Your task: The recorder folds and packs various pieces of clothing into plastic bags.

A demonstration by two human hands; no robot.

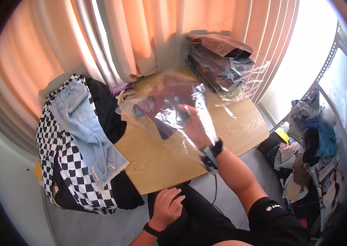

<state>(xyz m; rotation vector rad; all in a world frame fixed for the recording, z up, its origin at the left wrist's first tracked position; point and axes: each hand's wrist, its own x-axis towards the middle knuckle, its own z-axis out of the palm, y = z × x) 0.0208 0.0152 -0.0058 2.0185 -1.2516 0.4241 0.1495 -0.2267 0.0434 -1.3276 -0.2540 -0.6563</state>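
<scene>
My right hand [196,130] reaches inside a clear plastic bag [147,123] above the wooden table, and the bag's mouth comes back near my wrist. A folded dark maroon garment [166,98] is in the bag. The fingers of this hand are bent against the garment and seem closed on it, though glare on the film partly hides them. My left hand [168,207] is near my lap, just below the table's front edge. It holds nothing, and its fingers are loosely apart.
Light blue denim shorts [81,123], checkered cloth [65,151] and black garments hang over the left end of the table [149,176]. Bagged, folded dark clothes [218,61] are stacked at the back right by the curtain [140,37]. A heap of clothes [308,156] is at the right.
</scene>
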